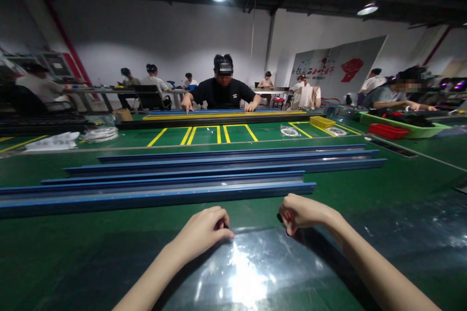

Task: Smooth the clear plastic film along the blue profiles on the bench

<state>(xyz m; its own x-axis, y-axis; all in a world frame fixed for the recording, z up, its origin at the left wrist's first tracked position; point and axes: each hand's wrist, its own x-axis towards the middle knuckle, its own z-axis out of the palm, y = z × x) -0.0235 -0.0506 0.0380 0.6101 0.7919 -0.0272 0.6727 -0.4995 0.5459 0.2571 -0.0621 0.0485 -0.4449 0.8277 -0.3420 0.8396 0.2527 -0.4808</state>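
Observation:
A glossy clear plastic sheet [219, 272] lies across the green table in front of me, with bright glare on it. My left hand [206, 231] is closed at its far edge, thumb and fingers pinching the film near the middle. To the right, my right hand [301, 214] is curled at the same edge, its fingertips bent down against the sheet and partly hidden. Just beyond both hands lie several long blue channel-shaped rails [156, 198], side by side across the table; the nearest ends close to my right hand. Neither hand touches the rails.
Across the green table [365, 180], a person in a black shirt [222, 90] handles long yellow and blue strips [226, 115]. Coiled cables in bags [102, 133] lie at left. A yellow tray [321, 122], red tray [387, 130] and green bin [434, 129] stand at right.

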